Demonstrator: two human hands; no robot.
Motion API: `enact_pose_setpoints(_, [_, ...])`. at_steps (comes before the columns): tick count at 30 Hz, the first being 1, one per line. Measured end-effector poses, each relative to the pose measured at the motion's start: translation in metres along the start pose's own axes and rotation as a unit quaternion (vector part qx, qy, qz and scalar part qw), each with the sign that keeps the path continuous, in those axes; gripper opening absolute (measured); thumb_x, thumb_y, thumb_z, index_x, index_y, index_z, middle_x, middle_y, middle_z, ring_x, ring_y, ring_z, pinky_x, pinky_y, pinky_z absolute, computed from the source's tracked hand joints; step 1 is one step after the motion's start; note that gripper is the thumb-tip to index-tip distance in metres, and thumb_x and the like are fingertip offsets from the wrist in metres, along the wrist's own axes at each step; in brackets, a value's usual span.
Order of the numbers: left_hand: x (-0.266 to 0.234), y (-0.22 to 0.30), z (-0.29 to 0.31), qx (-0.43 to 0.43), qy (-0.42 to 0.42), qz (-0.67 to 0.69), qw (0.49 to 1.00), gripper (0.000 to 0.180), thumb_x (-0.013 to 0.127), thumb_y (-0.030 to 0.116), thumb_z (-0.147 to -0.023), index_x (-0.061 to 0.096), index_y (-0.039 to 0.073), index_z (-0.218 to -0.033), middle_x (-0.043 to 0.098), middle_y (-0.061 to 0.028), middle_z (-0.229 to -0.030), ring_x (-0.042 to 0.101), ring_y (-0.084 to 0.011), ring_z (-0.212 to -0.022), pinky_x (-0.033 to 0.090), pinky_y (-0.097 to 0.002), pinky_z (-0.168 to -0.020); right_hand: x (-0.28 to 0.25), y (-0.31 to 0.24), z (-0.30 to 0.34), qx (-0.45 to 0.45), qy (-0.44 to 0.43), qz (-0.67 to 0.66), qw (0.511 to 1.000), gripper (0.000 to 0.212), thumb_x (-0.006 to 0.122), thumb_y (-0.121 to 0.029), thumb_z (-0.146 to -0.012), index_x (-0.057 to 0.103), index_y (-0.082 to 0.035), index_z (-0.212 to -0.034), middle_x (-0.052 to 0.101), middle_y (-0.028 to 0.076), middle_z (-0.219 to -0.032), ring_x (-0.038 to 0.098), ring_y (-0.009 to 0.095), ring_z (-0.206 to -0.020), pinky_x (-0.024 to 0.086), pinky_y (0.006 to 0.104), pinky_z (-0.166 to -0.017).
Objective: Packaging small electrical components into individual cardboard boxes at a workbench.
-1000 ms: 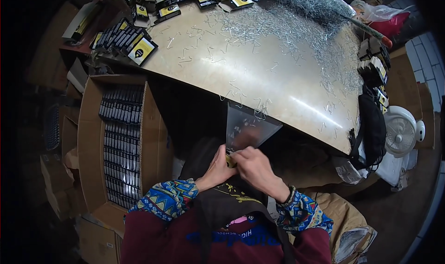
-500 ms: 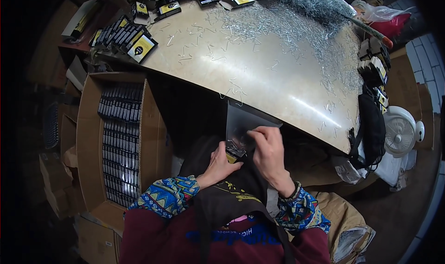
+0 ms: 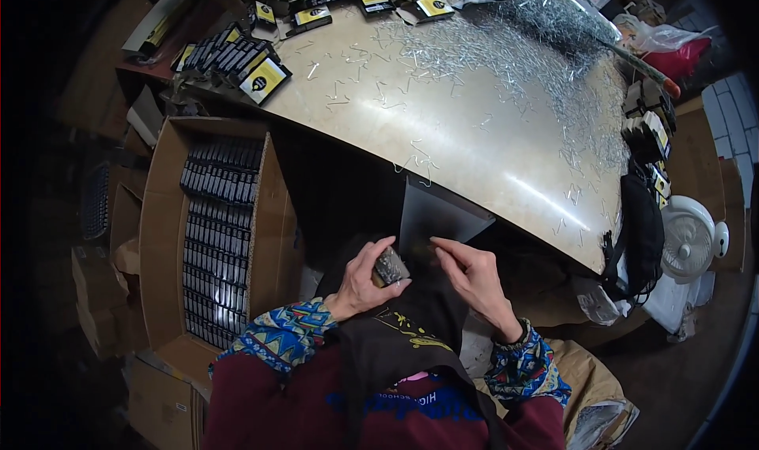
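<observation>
My left hand [image 3: 365,282] is closed around a small box [image 3: 390,267], held tilted above my lap. The box looks dark with a bit of yellow, and thin shiny metal pieces show at its open top. To the right of it, apart from the box, my right hand [image 3: 476,276] has its thumb and forefinger drawn together. Whether something tiny sits between those fingertips I cannot make out. Just beyond both hands, a grey sheet-like chute [image 3: 443,214] slants down from the table edge.
Bent metal wire hooks [image 3: 506,71] heap across the pale table [image 3: 356,126]. Black-and-yellow boxes [image 3: 265,79] are stacked at its far left. On my left stands a carton [image 3: 273,221] packed with rows of similar boxes. A white fan [image 3: 686,238] and black bag [image 3: 637,229] are at right.
My left hand has turned the box and drawn it slightly left, away from the chute. My right hand has moved away from the box to the right. The whole view has shifted a little.
</observation>
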State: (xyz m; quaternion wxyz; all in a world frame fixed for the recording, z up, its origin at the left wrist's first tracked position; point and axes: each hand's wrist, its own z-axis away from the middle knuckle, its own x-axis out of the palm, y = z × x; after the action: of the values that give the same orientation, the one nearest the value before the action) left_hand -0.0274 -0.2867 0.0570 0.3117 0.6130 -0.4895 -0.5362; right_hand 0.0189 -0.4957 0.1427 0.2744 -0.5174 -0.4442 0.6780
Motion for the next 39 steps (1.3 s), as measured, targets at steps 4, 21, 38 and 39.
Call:
enact_pose_setpoints(4, [0.004,0.009,-0.028,0.030,0.031,0.002,0.999,0.060,0.072,0.027,-0.082,0.050,0.002,-0.132,0.054,-0.0128,-0.092,0.056,-0.0241,-0.078,0.048,-0.0324,-0.070,-0.003,-0.011,-0.004,0.035,0.002,-0.007,0.999,0.024,0.061,-0.011,-0.096,0.066,0.002,-0.115,0.074,0.013,-0.089,0.068,0.012,-0.075,0.052,0.0235,-0.066])
enact_pose_setpoints(21, [0.006,0.041,-0.082,0.037,-0.008,-0.087,0.995,0.074,0.082,0.011,-0.063,0.046,0.002,-0.128,0.059,-0.0184,-0.108,0.061,-0.0341,-0.097,0.052,-0.0371,-0.082,-0.022,-0.009,-0.028,-0.036,0.137,0.029,0.989,0.022,0.069,-0.008,-0.087,0.067,0.003,-0.106,0.069,0.012,-0.082,0.065,0.014,-0.069,0.050,0.0249,-0.062])
enact_pose_setpoints(38, [0.008,0.042,-0.087,0.020,0.032,-0.044,0.998,0.069,0.081,0.010,-0.068,0.046,0.000,-0.125,0.059,-0.0188,-0.107,0.064,-0.0345,-0.096,0.053,-0.0379,-0.081,-0.010,-0.001,-0.027,-0.241,0.167,0.234,0.927,0.033,0.076,-0.011,-0.078,0.069,-0.004,-0.110,0.061,0.021,-0.123,0.060,0.036,-0.106,0.055,0.0369,-0.081])
enact_pose_setpoints(39, [0.010,0.041,-0.088,0.050,0.028,-0.065,0.996,0.068,0.081,0.010,-0.068,0.045,0.000,-0.126,0.059,-0.0190,-0.107,0.064,-0.0352,-0.095,0.053,-0.0387,-0.080,-0.004,0.003,-0.027,-0.217,0.161,0.205,0.941,0.032,0.075,-0.012,-0.079,0.069,-0.006,-0.110,0.059,0.021,-0.126,0.060,0.036,-0.108,0.055,0.0380,-0.082])
